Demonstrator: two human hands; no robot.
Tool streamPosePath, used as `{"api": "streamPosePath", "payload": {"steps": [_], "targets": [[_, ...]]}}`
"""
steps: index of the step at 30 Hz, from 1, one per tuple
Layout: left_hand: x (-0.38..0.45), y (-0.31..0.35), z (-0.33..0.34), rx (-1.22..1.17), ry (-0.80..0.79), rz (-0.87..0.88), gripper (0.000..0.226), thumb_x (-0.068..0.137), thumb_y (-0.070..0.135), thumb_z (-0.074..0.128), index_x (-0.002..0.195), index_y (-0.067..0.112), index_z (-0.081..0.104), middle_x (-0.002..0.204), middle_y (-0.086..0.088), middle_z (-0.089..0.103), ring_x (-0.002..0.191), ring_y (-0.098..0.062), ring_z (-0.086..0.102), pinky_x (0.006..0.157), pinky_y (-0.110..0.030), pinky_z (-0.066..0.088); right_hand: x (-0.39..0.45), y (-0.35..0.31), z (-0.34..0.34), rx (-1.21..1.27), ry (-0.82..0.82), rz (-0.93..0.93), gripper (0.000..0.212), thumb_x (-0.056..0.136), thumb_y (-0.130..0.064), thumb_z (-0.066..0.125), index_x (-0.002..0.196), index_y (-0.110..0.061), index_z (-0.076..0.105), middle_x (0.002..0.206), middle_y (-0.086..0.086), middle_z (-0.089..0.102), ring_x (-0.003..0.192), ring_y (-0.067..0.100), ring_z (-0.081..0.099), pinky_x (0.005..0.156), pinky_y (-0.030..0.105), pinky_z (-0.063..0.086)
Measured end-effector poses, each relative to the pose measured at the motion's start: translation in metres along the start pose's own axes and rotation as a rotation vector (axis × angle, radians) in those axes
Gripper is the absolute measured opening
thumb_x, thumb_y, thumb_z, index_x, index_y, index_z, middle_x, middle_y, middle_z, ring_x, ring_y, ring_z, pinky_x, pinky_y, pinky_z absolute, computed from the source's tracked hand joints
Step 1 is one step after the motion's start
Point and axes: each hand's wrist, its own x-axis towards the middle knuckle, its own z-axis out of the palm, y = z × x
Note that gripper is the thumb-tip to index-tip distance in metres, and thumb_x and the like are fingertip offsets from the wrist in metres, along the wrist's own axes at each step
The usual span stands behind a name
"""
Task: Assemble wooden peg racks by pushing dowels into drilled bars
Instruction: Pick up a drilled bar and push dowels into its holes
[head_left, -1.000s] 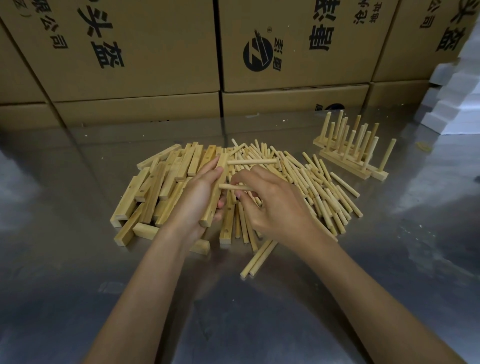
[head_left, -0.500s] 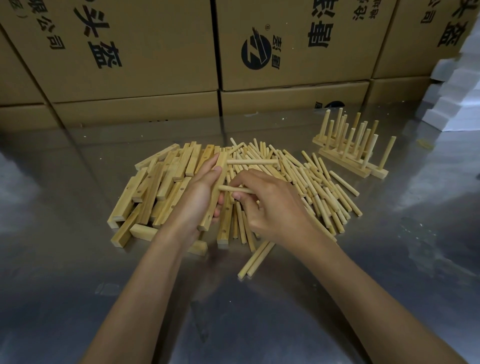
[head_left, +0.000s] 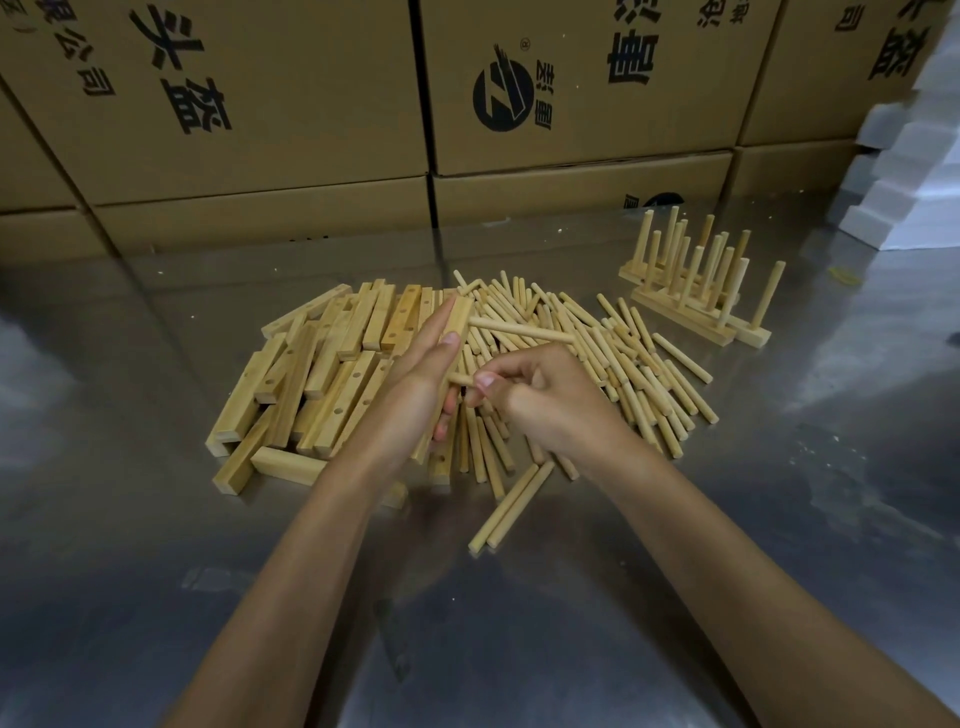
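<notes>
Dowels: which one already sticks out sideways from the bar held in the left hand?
The upper dowel, projecting right from the bar above the right hand; all others lie loose, pinched, or upright.

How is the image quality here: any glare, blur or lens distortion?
Head view: dim overall; the metal table shows soft glare patches at both sides; wide-angle bending tilts the cardboard boxes outward; the left hand, right hand and dowels stay reasonably sharp.

The left hand (head_left: 415, 384) is covering most of the bar (head_left: 458, 317) it is holding. The right hand (head_left: 540, 395) is hiding most of its dowel (head_left: 460, 379). Picture edges are cropping the cardboard boxes (head_left: 260, 104) and white foam blocks (head_left: 914, 171).
</notes>
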Motion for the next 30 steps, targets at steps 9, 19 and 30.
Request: {"api": "streamPosePath", "payload": {"steps": [9, 19, 30], "targets": [[-0.001, 0.004, 0.002, 0.092, 0.082, 0.047, 0.043, 0.107, 0.045, 0.038, 0.147, 0.058, 0.033, 0.103, 0.050, 0.052, 0.057, 0.012, 0.055, 0.049, -0.007, 0.045, 0.004, 0.005, -0.001, -0.031, -0.003, -0.102, 0.013, 0.095, -0.020, 0.064, 0.094, -0.024, 0.077, 0.089, -0.016, 0.072, 0.095, 0.001, 0.064, 0.096, 0.032, 0.048], [0.014, -0.006, -0.044, -0.080, 0.447, -0.138, 0.040, 0.107, 0.039, 0.042, 0.146, 0.046, 0.044, 0.069, 0.001, 0.059, 0.052, -0.010, 0.050, 0.049, -0.028, 0.044, 0.009, 0.016, -0.041, -0.312, -0.315, -0.041, 0.021, 0.091, -0.010, 0.057, 0.090, -0.027, 0.071, 0.067, -0.004, 0.063, 0.053, 0.013, 0.052, 0.060, 0.030, 0.053], [0.017, -0.009, -0.048, -0.039, 0.420, -0.170, 0.038, 0.105, 0.042, 0.043, 0.142, 0.051, 0.047, 0.060, 0.004, 0.060, 0.052, -0.010, 0.054, 0.069, -0.036, 0.046, 0.001, 0.014, -0.023, -0.498, -0.768, 0.093, 0.019, 0.083, -0.007, 0.072, 0.094, -0.021, 0.069, 0.054, -0.015, 0.048, 0.056, 0.005, 0.045, 0.062, 0.028, 0.041]]}}
